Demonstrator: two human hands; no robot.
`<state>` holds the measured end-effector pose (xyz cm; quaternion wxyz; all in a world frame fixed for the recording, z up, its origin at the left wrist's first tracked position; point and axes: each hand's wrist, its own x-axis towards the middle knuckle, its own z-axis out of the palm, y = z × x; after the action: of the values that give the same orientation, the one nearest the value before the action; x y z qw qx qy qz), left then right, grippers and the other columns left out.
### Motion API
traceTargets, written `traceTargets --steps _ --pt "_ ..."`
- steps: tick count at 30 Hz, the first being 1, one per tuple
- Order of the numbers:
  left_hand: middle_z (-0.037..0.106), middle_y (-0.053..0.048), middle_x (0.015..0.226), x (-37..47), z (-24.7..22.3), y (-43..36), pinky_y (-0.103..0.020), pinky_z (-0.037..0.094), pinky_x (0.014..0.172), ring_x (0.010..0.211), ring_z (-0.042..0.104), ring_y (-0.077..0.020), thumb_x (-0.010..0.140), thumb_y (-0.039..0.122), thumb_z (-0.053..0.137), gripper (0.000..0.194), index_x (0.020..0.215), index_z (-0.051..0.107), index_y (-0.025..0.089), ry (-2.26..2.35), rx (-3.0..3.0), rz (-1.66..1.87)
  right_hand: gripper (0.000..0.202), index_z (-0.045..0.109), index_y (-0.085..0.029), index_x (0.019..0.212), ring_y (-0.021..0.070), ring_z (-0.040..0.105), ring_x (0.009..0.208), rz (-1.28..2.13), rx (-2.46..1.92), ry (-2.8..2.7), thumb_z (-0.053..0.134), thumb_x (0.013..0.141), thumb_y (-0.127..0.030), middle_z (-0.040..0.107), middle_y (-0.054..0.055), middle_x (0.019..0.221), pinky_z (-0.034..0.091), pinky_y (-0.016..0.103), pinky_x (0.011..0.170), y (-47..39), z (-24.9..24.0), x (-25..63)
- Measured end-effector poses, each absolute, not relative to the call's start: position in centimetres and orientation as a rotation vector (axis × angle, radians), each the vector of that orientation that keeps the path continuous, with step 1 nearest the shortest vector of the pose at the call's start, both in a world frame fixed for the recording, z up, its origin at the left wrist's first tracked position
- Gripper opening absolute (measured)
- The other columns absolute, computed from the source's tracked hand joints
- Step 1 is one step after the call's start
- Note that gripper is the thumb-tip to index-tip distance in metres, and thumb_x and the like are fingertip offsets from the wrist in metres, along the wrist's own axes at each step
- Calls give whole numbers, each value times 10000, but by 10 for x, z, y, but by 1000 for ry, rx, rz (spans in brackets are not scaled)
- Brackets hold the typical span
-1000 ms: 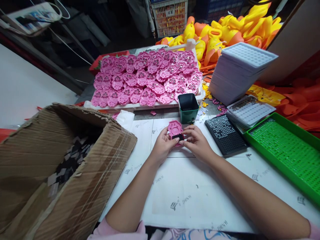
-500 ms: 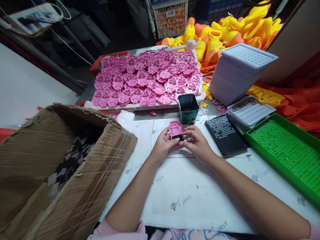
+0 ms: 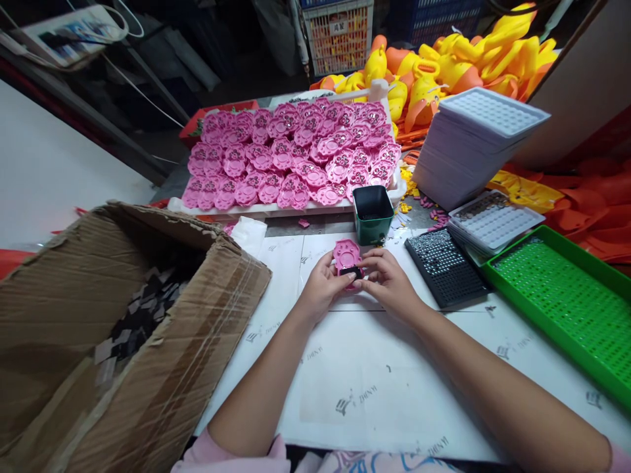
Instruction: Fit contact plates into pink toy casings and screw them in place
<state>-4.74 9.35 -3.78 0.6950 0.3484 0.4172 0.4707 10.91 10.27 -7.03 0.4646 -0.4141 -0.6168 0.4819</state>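
A pink scalloped plastic part is held up above the white-covered table, just in front of a dark green square cup. Across its lower end lies a small black rectangular piece. My left hand grips the part from the left, its thumb pressed on the black piece. From the right, my right hand closes its bent fingers and thumb at the part's edge, by the end of the black piece. The right fingertips partly hide what they touch.
An open cardboard box with black and grey pieces stands left. Behind, a white tray carries many similar pink parts. At right are a black perforated tray, a green tray, stacked white trays and yellow-orange plastic parts.
Almost nothing differs: both hands keep the same hold on the pink part and black piece. The whole view has shifted very slightly.
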Motion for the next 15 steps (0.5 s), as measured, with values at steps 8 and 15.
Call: traceTargets --steps 8,15 --pt "672 -54 949 -47 -41 95 -246 518 723 809 640 -150 639 210 820 556 1126 556 164 967 792 1081 253 633 -203 945 100 561 756 1180 -1013 -1533 708 744 -336 468 72 1101 532 282 653 102 -67 110" --pt "676 -50 938 -47 -40 95 -246 512 701 778 646 -150 628 213 823 576 1129 544 165 973 805 1079 290 624 -212 951 137 572 839 1160 -1009 -1549 731 717 -346 466 77 1102 546 282 650 102 -68 108"
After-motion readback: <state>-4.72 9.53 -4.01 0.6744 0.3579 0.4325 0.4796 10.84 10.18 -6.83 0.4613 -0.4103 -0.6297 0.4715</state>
